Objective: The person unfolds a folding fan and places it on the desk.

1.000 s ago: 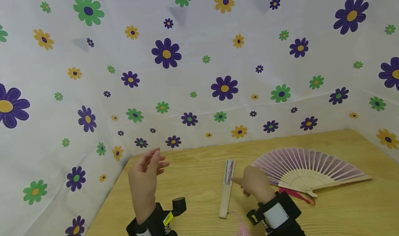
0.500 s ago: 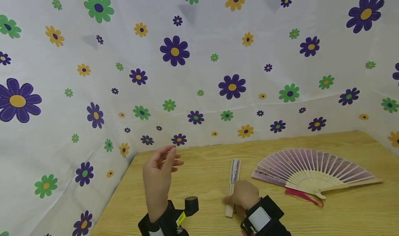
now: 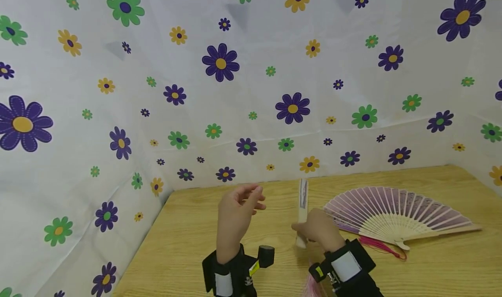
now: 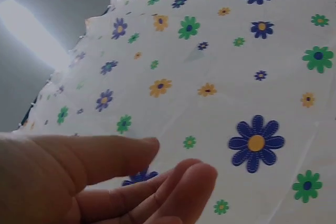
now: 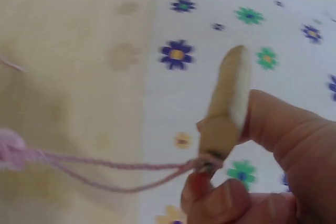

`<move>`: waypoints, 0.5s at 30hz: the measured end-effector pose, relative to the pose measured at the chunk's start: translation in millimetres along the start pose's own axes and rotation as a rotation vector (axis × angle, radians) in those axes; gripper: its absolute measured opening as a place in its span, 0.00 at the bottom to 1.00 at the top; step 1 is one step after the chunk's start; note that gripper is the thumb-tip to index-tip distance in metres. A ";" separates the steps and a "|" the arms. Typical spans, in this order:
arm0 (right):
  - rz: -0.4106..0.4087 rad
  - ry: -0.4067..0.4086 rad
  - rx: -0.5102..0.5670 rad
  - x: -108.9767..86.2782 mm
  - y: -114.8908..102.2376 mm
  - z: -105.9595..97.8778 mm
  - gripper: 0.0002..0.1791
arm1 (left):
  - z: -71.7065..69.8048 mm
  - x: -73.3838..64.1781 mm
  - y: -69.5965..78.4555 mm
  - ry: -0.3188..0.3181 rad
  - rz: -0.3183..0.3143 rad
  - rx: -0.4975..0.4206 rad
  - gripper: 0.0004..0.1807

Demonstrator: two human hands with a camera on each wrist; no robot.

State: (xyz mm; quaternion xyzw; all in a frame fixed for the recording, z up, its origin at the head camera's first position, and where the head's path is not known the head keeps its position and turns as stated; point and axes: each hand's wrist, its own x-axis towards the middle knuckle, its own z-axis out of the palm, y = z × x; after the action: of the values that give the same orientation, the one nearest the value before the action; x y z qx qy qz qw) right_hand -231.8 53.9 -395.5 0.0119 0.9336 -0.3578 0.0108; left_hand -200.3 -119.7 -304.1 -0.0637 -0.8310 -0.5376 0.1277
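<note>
My right hand (image 3: 320, 229) pinches a folded hand fan (image 3: 303, 201) near its lower end, holding it nearly upright over the table. In the right wrist view, the fan's pale wooden end (image 5: 223, 108) sits between thumb and fingers, and a pink cord (image 5: 115, 166) loops from it. The fan's pink tassel (image 3: 312, 286) hangs below in the head view. My left hand (image 3: 238, 216) is raised to the left of the fan with loosely bent fingers and nothing in them. In the left wrist view, a gap shows between its thumb and fingers (image 4: 194, 187).
A spread purple fan (image 3: 400, 214) with pale ribs lies on the wooden table (image 3: 188, 244) at the right, its red tassel (image 3: 382, 247) beside the pivot. A white flowered cloth (image 3: 251, 92) stands behind and along the sides of the table.
My right hand moved down to the folded fan, took hold of it and lifted it from the table. My left hand shifted right, towards the fan. The view swung slightly left.
</note>
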 end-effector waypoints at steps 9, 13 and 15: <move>-0.162 0.116 0.073 -40.6 -32.6 -55.0 0.20 | 55.1 9.0 -3.1 -0.254 0.046 0.110 0.19; -0.271 0.077 0.060 -43.9 -29.3 -65.4 0.20 | 64.5 7.9 -1.5 -0.251 0.060 0.024 0.15; -0.300 0.028 0.108 -42.0 -23.7 -70.6 0.18 | 65.9 8.1 -3.9 -0.254 0.032 -0.072 0.15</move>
State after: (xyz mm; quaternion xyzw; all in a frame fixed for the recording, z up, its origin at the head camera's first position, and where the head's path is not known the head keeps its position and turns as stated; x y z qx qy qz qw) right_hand -191.3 82.9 -326.0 -0.1222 0.9043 -0.4051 -0.0565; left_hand -218.4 -61.7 -330.9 -0.1491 -0.8196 -0.5525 0.0276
